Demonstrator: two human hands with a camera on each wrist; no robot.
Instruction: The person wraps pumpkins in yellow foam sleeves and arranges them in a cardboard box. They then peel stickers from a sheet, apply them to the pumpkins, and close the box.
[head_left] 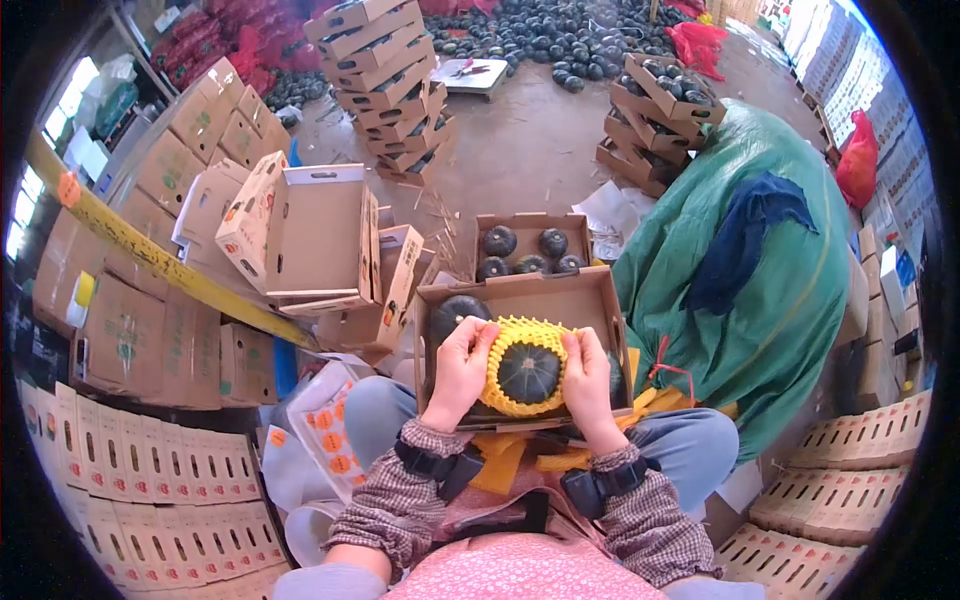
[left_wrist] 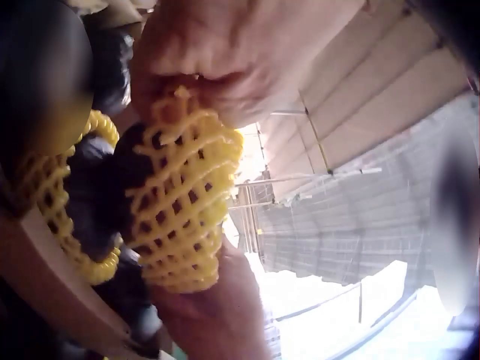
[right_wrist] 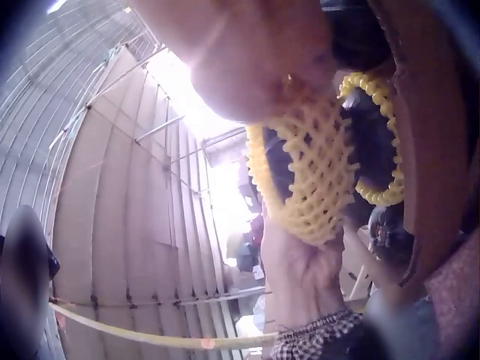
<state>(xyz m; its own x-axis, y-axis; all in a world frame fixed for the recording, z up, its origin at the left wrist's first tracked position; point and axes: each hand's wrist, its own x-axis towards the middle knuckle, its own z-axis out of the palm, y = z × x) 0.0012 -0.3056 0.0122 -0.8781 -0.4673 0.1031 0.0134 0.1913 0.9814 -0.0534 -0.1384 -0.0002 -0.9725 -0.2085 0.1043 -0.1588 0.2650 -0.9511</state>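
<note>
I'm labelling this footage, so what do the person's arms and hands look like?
Both sides match: dark-and-pale checked oversleeves, gathered at the ends, plus black wrist straps with boxy black cameras. The left hand and right hand are ungloved.

The net point(head_left: 528, 331) was yellow in a diamond mesh, the squash point(head_left: 529, 374) was blackish green with pale lines, sleeves point(head_left: 385, 512) were checked dark and pale, the top point(head_left: 530, 570) was speckled pink, the tarp point(head_left: 775, 300) was green

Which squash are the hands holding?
The squash in the yellow net, between the left hand and the right hand; the bare one in the near box's far-left corner and those in the box beyond are unheld.
</note>
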